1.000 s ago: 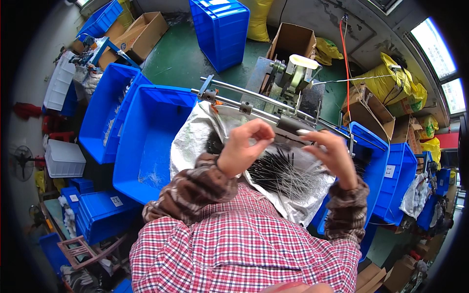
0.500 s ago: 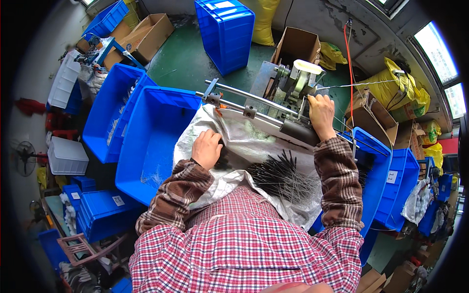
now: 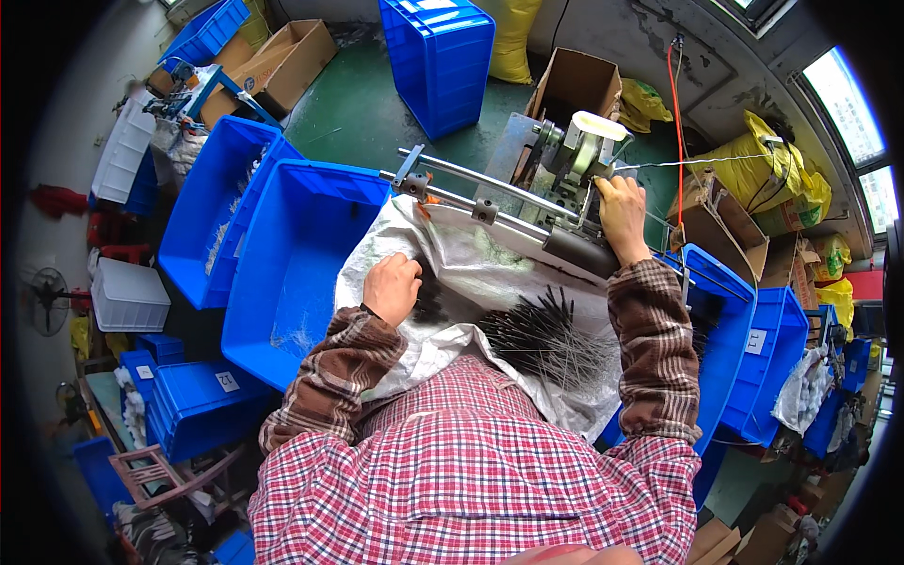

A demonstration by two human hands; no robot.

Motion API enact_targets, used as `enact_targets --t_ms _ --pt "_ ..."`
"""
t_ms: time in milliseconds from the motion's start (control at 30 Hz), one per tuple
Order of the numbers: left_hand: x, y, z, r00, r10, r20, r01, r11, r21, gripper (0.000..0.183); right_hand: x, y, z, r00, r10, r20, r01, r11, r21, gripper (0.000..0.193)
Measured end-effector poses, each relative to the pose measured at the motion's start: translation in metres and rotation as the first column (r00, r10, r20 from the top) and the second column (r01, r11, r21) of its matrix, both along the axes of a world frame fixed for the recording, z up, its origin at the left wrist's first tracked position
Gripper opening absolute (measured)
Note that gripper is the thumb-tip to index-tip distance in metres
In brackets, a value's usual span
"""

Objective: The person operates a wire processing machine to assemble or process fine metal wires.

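Observation:
My right hand (image 3: 621,221) is raised to a small bench machine (image 3: 579,155) with a pale green wheel-like part and a light-coloured top. Its fingers are curled closed at the machine's near end, beside a thin upright metal bar; what they grip is hidden. My left hand (image 3: 392,287) hovers over a white woven sack (image 3: 461,245) spread across my lap, fingers bent together. Whether a small piece is in them I cannot make out. Beside that hand lie dark thin pieces (image 3: 428,301). A larger bundle of black-ended thin rods (image 3: 546,339) rests on the sack in front of my right forearm.
Two parallel metal bars (image 3: 490,193) reach left from the machine. Blue bins (image 3: 292,254) stand on my left, another blue bin (image 3: 720,320) on my right. Beyond the machine are a cardboard box (image 3: 576,80), a tall blue crate (image 3: 438,71) and a hanging red cable (image 3: 674,132).
My left hand has drawn slightly left, off the dark pieces, and its fingers are more curled. My right hand stays at the machine. The whole view has shifted a little.

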State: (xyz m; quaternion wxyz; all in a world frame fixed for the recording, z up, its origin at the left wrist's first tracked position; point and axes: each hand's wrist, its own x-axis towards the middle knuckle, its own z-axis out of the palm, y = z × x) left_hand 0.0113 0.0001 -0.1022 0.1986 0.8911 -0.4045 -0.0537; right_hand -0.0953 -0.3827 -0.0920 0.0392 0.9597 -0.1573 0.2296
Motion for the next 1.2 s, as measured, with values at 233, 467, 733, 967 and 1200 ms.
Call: enact_targets --t_ms 233,467,733,967,1200 --pt "0.0 0.005 -0.002 0.999 0.024 -0.04 -0.025 0.999 -0.04 0.011 -0.024 0.005 0.011 0.998 -0.001 0.06 -0.001 0.999 0.035 0.03" --pt "-0.001 0.001 0.059 1.0 0.008 -0.029 -0.014 0.982 -0.188 0.013 -0.042 0.023 0.006 0.957 -0.273 -0.098 0.274 0.962 0.005 0.052" --pt "-0.015 -0.013 0.124 0.996 -0.074 0.052 0.085 0.961 -0.262 0.013 0.011 0.056 0.006 0.987 -0.161 -0.019 0.162 0.985 0.066 0.04" --pt "-0.01 0.01 0.156 0.956 -0.074 -0.282 -0.038 0.927 -0.373 0.014 -0.037 0.016 0.011 0.987 -0.159 -0.014 0.159 0.979 0.124 0.032" --pt "-0.009 -0.026 0.141 0.773 -0.347 -0.531 0.04 0.862 -0.505 0.013 -0.067 -0.021 0.027 0.995 -0.083 -0.063 0.093 0.979 0.179 0.009"
